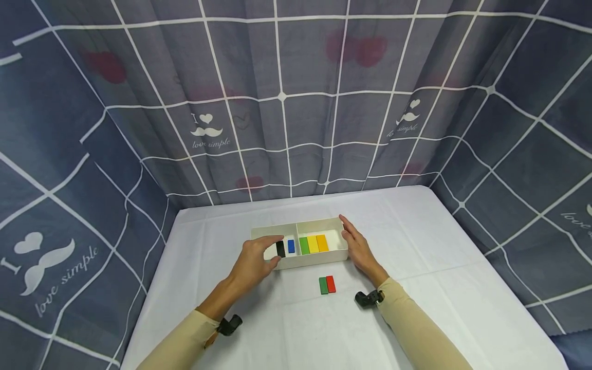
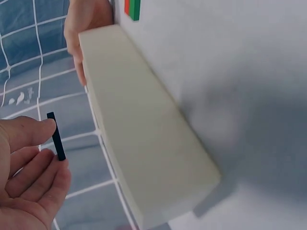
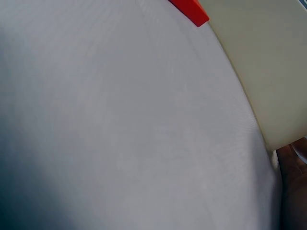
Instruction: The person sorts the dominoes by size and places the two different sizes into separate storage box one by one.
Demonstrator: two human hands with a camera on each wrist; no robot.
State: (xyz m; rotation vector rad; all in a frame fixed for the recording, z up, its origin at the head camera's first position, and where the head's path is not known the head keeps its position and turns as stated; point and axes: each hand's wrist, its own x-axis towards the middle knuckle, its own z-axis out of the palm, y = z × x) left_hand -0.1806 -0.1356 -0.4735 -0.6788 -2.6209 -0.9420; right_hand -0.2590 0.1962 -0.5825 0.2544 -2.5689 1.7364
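A cream two-compartment box (image 1: 305, 261) stands on the white table. My left hand (image 1: 252, 261) pinches a thin black tile (image 1: 280, 249) between thumb and fingers at the left compartment; in the left wrist view the black tile (image 2: 56, 136) stands nearly on edge, clear of the box's rim. A blue tile (image 1: 291, 246) lies in the left compartment. In the right one, a green tile (image 1: 304, 245), a yellow tile (image 1: 313, 244) and an orange-yellow tile (image 1: 322, 243) lie side by side. My right hand (image 1: 361, 253) rests against the box's right end, fingers extended.
In front of the box, a dark green tile (image 1: 323, 285) and a red tile (image 1: 330, 284) lie side by side on the white tablecloth (image 1: 287, 329). Dark checked curtains (image 1: 305, 123) hang behind the table and along both sides.
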